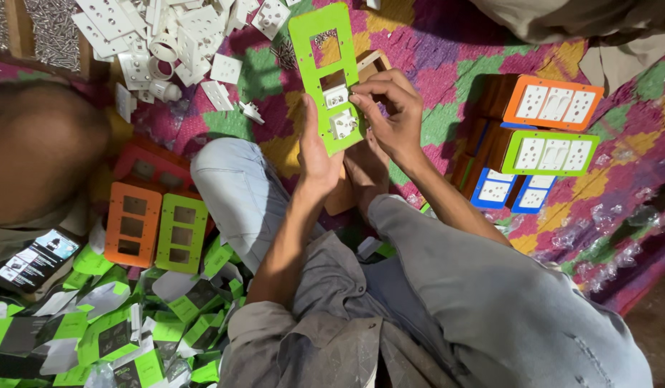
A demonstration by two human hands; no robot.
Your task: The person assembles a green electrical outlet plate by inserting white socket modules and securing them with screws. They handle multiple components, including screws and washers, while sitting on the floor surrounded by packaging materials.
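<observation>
My left hand [316, 154] grips the lower edge of a green plastic switch plate [325, 65] held upright over my lap. The plate has several rectangular cut-outs; the upper two stand empty, the lower ones hold white socket modules [342, 123]. My right hand [388, 113] has its fingertips pinched on the white module [337, 95] in the plate's middle opening. A wooden box [370, 65] lies on the patterned mat just behind the plate, partly hidden by both hands.
A heap of white socket parts [167, 43] lies at the top left. Finished orange and green boards [551, 104] stack at the right, with blue ones below. Empty orange and green plates [156, 226] and green cardboard packaging [109, 330] lie at the left. Another person's leg [38, 147] rests far left.
</observation>
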